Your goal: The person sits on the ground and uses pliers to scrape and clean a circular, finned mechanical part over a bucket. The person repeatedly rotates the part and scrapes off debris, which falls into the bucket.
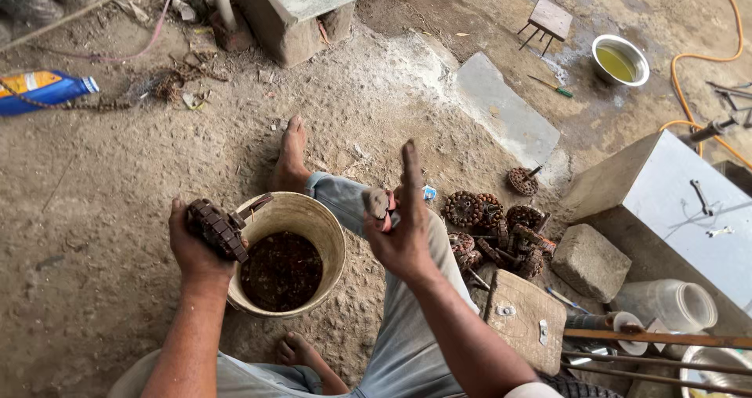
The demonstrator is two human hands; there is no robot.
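Observation:
My left hand [194, 245] grips a dark, toothed round motor core [219, 229] at the rim of a pale bucket [325, 229] that holds dark scraps. My right hand [403, 229] is raised over my grey-trousered knee, its forefinger pointing up, closed around a red-handled tool [381, 208] with a grey head. A pile of rusty wound motor cores [497, 229] lies just right of that hand on the dirt.
My bare feet [292, 151] rest on the dirt by the bucket. A stone block [589, 261], wooden board [525, 316], plastic jar [674, 304], grey metal box [674, 202], bowl of yellow liquid [620, 59], orange hose [705, 57], small stool [548, 20], blue bottle [39, 91].

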